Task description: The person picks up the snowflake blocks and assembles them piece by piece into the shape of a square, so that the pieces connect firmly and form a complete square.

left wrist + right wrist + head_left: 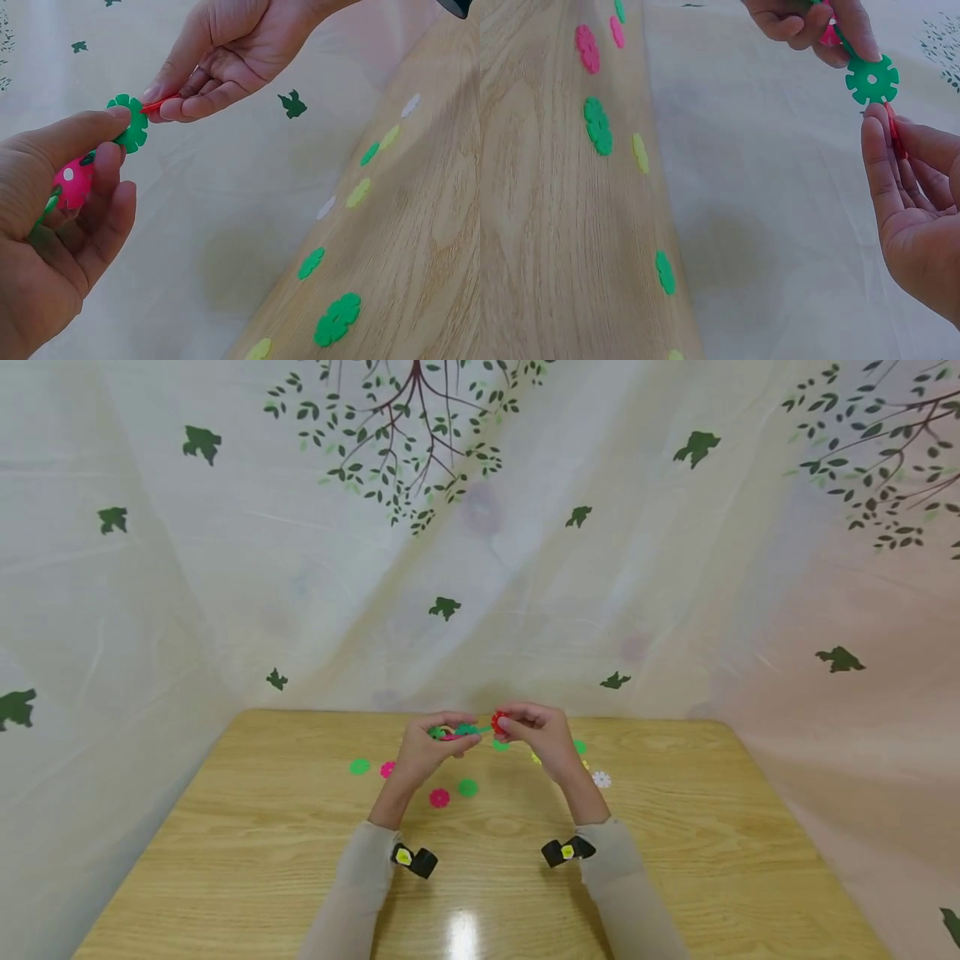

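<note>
Notched green disc (882, 75): located above the wood-grain table (487, 860), gripped near its edge by the thumb and finger of your left hand (45, 255), apparently to leave the far rim exposed. Your right hand (922, 214) pinches the notched red disc (897, 136) crosswise to the green one, presumably to align slot with notch. The rims meet; whether they interlock is too small to tell. A pink disc (75, 189) sits within your left hand. Loose discs (439, 798) lie spread on the table, probably for easy pickup.
</note>
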The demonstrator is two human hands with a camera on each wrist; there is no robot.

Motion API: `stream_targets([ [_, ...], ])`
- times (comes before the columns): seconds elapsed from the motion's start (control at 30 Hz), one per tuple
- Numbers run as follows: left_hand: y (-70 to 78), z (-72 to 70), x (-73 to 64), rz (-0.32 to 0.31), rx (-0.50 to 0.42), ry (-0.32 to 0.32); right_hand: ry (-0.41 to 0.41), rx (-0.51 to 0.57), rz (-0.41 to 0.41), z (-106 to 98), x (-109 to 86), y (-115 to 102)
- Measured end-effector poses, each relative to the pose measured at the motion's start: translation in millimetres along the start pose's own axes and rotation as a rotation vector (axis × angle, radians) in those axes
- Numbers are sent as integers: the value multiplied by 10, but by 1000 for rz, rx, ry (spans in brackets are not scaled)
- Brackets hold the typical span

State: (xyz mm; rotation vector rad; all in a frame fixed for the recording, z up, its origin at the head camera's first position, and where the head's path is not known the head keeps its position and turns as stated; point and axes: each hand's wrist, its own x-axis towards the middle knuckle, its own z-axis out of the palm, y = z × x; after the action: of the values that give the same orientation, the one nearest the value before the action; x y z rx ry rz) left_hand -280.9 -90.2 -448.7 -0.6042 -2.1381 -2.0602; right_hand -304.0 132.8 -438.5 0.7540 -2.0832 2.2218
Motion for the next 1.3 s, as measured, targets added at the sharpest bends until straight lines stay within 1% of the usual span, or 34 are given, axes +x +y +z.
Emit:
stream_targets([
  [0.1,-3,-7,6,28,45,9,17,24,-5,21,-1,16],
  [0.23,-5,-20,17,86,117,39,54,57,-5,70,-1,27],
  [0.27,-6,-25,19,92,125,46,62,62,-5,85,0,27],
  [0.33,-6,-35,20,94,120,51,79,70,-3,116,-2,19],
  [0.47,-10,-47,21,89,86,34,101,81,1,162,-8,3],
  [0.5,28,-42,12,81,78,30,102,84,2,169,-7,3],
  [0.63,35,-44,18,75,61,26,86,78,12,193,-13,-6],
  [0.7,35,-45,19,82,48,21,74,69,9,205,-17,-11],
  [0.73,-4,-52,28,94,40,17,69,63,9,209,-19,-11],
  [0.87,4,-57,18,103,1,-6,58,35,4,211,-21,2],
  [1.0,21,-70,16,89,23,5,58,26,19,205,-16,8],
  [1.1,39,-79,14,84,44,19,52,38,27,201,-13,4],
  [1.3,53,-94,0,67,41,25,-6,23,15,166,-31,5],
])
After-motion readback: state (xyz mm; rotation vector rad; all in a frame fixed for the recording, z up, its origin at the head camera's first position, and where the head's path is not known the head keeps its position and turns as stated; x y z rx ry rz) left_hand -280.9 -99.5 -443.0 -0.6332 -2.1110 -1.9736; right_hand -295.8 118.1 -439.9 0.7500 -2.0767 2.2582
